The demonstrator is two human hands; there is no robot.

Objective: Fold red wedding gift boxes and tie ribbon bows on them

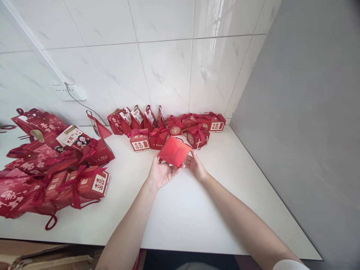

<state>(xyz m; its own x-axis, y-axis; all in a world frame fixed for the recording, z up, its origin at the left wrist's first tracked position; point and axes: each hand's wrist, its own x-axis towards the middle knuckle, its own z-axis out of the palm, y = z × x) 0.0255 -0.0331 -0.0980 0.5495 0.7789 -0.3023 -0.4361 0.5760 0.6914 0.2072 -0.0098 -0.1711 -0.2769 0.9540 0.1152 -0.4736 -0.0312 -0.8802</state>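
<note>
A plain red folded paper box (175, 151) is held above the middle of the white table, its smooth faces turned toward me. My left hand (163, 173) grips its left and lower side, fingers curled beneath it. At its right corner, my right hand (197, 167) holds the edge between thumb and fingers. Just behind the held box stand ribboned red boxes, among them one with a white label (140, 141) on the left and one with a gold round emblem (198, 136) on the right.
Upright triangular red boxes (137, 117) and more ribboned boxes (216, 123) line the tiled wall. A pile of red gift boxes (92, 184) covers the left of the white table (247, 225). A grey panel (303, 112) borders the right side; cardboard (56, 262) lies below the front edge.
</note>
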